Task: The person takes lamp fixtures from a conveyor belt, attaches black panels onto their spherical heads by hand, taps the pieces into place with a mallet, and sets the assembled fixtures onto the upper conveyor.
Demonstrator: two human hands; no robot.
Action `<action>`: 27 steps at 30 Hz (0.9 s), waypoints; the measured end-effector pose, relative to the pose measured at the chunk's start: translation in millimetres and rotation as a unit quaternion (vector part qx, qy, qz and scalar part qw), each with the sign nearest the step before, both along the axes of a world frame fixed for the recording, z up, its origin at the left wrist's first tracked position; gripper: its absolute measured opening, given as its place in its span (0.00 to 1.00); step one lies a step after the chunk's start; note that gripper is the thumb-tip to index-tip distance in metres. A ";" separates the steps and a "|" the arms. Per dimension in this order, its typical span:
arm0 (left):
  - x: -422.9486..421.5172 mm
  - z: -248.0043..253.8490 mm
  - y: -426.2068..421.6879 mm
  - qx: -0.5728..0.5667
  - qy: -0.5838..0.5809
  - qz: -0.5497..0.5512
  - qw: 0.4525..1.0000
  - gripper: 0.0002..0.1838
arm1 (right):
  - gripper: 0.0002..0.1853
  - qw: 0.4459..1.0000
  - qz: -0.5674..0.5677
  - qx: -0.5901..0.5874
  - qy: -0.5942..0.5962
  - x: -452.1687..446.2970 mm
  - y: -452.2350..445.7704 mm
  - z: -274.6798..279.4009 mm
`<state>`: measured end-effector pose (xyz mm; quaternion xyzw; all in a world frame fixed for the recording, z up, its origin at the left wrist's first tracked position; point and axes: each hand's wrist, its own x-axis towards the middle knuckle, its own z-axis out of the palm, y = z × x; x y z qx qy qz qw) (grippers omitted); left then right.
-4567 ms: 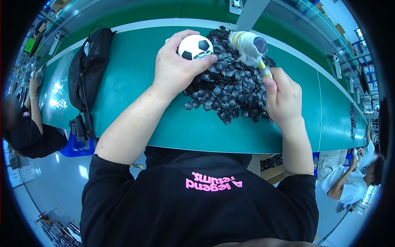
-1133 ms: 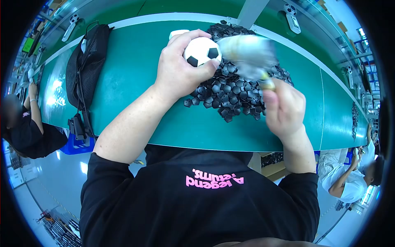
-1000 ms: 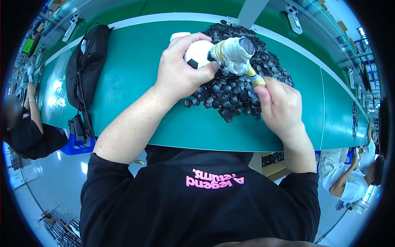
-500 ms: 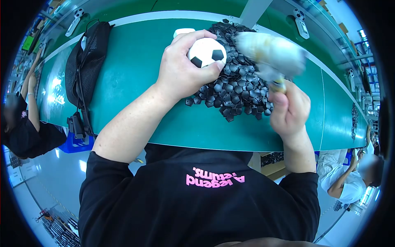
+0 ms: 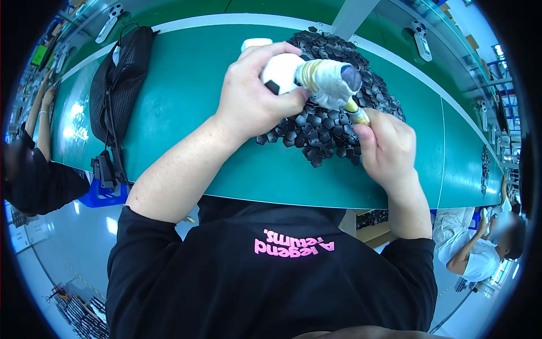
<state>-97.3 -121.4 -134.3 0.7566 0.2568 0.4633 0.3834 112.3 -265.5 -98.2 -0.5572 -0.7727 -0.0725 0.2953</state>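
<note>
My left hand (image 5: pixel 248 90) is wrapped round a small white ball with black pentagon patches (image 5: pixel 279 72), held above the green bench. In my right hand (image 5: pixel 389 144) is the handle of a mallet (image 5: pixel 330 80), its head bound in pale cloth and yellowish tape. The mallet's head meets the ball's right side and hides part of it; whether they press together I cannot tell. Under and beside both hands spreads a heap of loose black pentagon pieces (image 5: pixel 333 127). A white object (image 5: pixel 257 43) lies just behind my left hand.
A black mesh bag (image 5: pixel 121 85) with straps lies on the green bench (image 5: pixel 180 113) to the left. A metal post (image 5: pixel 353 20) rises behind the heap. Other people sit at the far left (image 5: pixel 42 169) and far right (image 5: pixel 474 248).
The mallet has swung left, from beyond the heap's right side onto the ball, my right hand moving slightly left with it. My left hand still holds the ball in nearly the same place.
</note>
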 end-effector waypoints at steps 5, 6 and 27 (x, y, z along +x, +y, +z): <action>-0.6 1.2 -2.6 0.019 0.010 -0.002 1.000 0.28 | 0.12 0.997 -0.022 0.034 0.060 11.5 0.3 -9.7; -0.8 1.3 -3.5 0.021 0.011 0.002 1.000 0.28 | 0.12 0.995 -0.022 0.041 0.087 11.8 -0.3 -10.0; -3.0 -6.5 6.0 0.036 -0.040 -0.062 0.997 0.34 | 0.14 0.969 -0.220 -0.101 -0.041 32.3 28.1 -27.0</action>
